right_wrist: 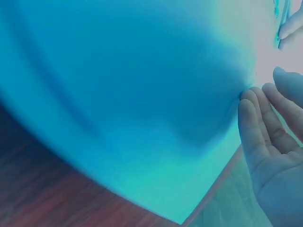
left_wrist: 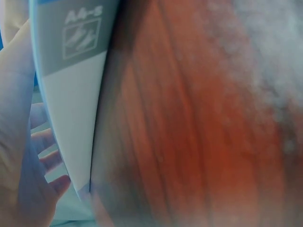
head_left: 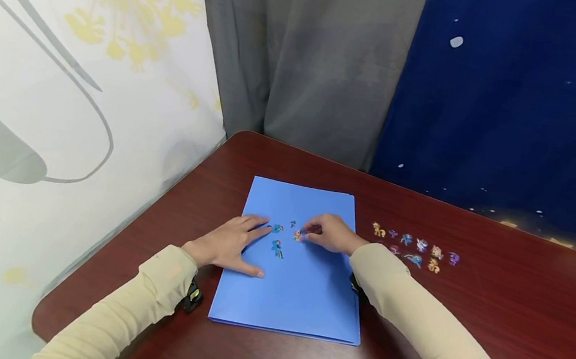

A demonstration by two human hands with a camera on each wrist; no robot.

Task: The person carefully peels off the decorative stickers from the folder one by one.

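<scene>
A blue A4 folder [head_left: 287,298] lies on the table, with several small pony stickers on its cover. My left hand [head_left: 230,243] rests spread on the folder's left part, its fingertips beside a blue pony sticker [head_left: 276,228]. Below that one is another blue pony sticker with a rainbow tail [head_left: 277,248]. At the middle of the cover, my right hand [head_left: 332,233] pinches the edge of a pink and yellow pony sticker [head_left: 297,236] between thumb and forefinger. A tiny dark sticker [head_left: 293,224] sits just above it. The right wrist view shows the right fingers [right_wrist: 254,123] close to the cover.
Several more pony stickers [head_left: 421,245] lie in two rows on the dark red wooden table [head_left: 509,299], right of the folder. A white patterned curtain [head_left: 111,141] borders the table's left side. Grey [head_left: 330,89] and dark blue [head_left: 505,97] curtains hang behind it.
</scene>
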